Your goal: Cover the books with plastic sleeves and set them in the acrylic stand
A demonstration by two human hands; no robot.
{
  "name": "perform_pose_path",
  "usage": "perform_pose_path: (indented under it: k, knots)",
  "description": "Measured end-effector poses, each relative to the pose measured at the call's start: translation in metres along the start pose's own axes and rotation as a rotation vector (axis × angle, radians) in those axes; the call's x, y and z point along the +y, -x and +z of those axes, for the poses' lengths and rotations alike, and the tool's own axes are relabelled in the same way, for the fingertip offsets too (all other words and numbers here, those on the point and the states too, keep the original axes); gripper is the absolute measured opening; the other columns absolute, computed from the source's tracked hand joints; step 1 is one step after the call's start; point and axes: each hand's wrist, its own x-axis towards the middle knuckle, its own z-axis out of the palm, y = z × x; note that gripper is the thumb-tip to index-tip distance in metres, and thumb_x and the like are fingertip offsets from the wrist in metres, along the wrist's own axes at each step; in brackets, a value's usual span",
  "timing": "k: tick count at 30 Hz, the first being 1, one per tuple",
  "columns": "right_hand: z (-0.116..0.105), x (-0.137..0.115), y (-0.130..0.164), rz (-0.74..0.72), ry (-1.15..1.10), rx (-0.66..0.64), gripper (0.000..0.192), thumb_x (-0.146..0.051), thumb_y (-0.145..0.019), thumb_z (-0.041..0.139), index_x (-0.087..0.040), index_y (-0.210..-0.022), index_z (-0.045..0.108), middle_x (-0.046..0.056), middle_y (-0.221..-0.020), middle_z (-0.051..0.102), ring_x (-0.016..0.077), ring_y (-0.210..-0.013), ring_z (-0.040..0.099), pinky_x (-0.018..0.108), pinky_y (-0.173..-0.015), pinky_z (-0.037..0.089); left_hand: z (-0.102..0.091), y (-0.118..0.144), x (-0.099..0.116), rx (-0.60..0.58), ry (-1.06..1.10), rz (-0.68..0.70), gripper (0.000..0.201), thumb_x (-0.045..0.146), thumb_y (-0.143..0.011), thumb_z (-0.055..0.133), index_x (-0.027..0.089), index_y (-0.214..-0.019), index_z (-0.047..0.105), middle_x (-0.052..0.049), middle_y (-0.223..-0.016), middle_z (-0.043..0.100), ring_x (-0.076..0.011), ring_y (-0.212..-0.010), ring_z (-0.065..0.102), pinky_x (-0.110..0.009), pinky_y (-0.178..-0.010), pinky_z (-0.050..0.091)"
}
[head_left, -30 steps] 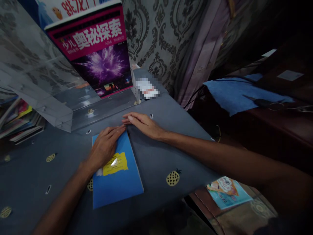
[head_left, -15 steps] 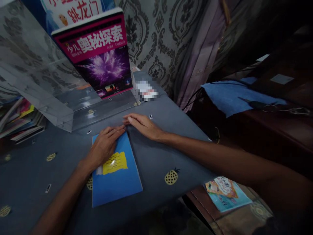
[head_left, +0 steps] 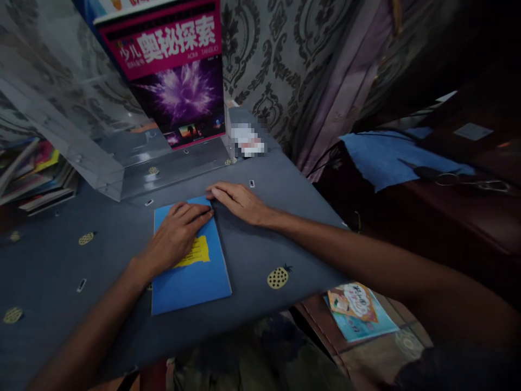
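Table [head_left: 61, 260]: grey cloth with pineapple prints, carrying everything here.
Clear stand [head_left: 122, 163]: magenta book [head_left: 179, 76] upright in it — already placed, I judge.
Blue book [head_left: 191, 271]: flat before the stand, not yet lifted.
My left hand [head_left: 177, 236]: fingers together, pressing its cover.
My right hand [head_left: 238, 201]: flat, fingertips at its top corner — nothing pinched.
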Motion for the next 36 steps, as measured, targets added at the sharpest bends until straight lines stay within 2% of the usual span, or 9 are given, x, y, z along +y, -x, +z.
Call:
perform_pose_path:
  k: [6, 11, 17, 21, 26, 36]
  knots:
    - [0.004, 0.005, 0.003, -0.089, 0.109, -0.008, 0.037, -0.038, -0.106, 0.036, -0.018, -0.117, 0.066, 0.008, -0.114, 0.073, 0.0221, -0.108, 0.066, 0.038, -0.099, 0.048, -0.004, 0.012, 0.016, 0.016, 0.074, 0.053, 0.047, 0.008, -0.100, 0.040, 0.023, -0.142, 0.053, -0.009, -0.129, 0.065, -0.0246, -0.121, 0.057, -0.052, -0.110, 0.040]
    - [0.005, 0.005, 0.004, -0.095, 0.170, -0.016, 0.036, -0.041, -0.106, 0.036, -0.023, -0.116, 0.066, 0.007, -0.114, 0.072, 0.0226, -0.110, 0.065, 0.038, -0.101, 0.048, -0.008, 0.023, 0.030, 0.004, 0.122, 0.065, 0.045, 0.008, -0.100, 0.039, 0.023, -0.140, 0.055, -0.010, -0.129, 0.064, -0.0246, -0.118, 0.058, -0.049, -0.103, 0.046]
    - [0.005, 0.004, 0.004, -0.105, 0.208, -0.027, 0.041, -0.042, -0.107, 0.033, -0.020, -0.118, 0.066, 0.008, -0.111, 0.072, 0.0239, -0.108, 0.065, 0.039, -0.100, 0.047, -0.013, 0.032, 0.050, 0.014, 0.152, 0.095, 0.044, 0.005, -0.100, 0.038, 0.022, -0.136, 0.057, -0.012, -0.129, 0.065, -0.0238, -0.123, 0.057, -0.049, -0.103, 0.047]
    - [0.006, 0.005, 0.004, -0.113, 0.201, -0.025, 0.042, -0.042, -0.107, 0.033, -0.019, -0.120, 0.066, 0.008, -0.114, 0.072, 0.0238, -0.109, 0.064, 0.039, -0.101, 0.047, -0.015, 0.039, 0.062, -0.047, 0.134, 0.086, 0.052, 0.000, -0.093, 0.039, 0.023, -0.137, 0.056, -0.011, -0.133, 0.064, -0.0257, -0.126, 0.055, -0.053, -0.109, 0.044]
    - [0.006, 0.005, 0.004, -0.104, 0.177, -0.024, 0.041, -0.043, -0.107, 0.034, -0.020, -0.119, 0.066, 0.008, -0.113, 0.072, 0.0244, -0.108, 0.065, 0.040, -0.101, 0.047, -0.018, 0.046, 0.076, -0.067, 0.089, 0.115, 0.058, -0.005, -0.084, 0.041, 0.018, -0.135, 0.056, -0.012, -0.132, 0.064, -0.0259, -0.127, 0.055, -0.053, -0.110, 0.043]
    - [0.008, 0.005, 0.005, -0.145, 0.268, -0.029, 0.040, -0.041, -0.106, 0.036, -0.019, -0.122, 0.066, 0.009, -0.117, 0.071, 0.0240, -0.110, 0.063, 0.039, -0.101, 0.047, -0.016, 0.067, 0.109, -0.079, 0.044, 0.082, 0.047, 0.002, -0.091, 0.047, 0.018, -0.134, 0.057, -0.013, -0.132, 0.065, -0.0271, -0.130, 0.053, -0.053, -0.114, 0.039]
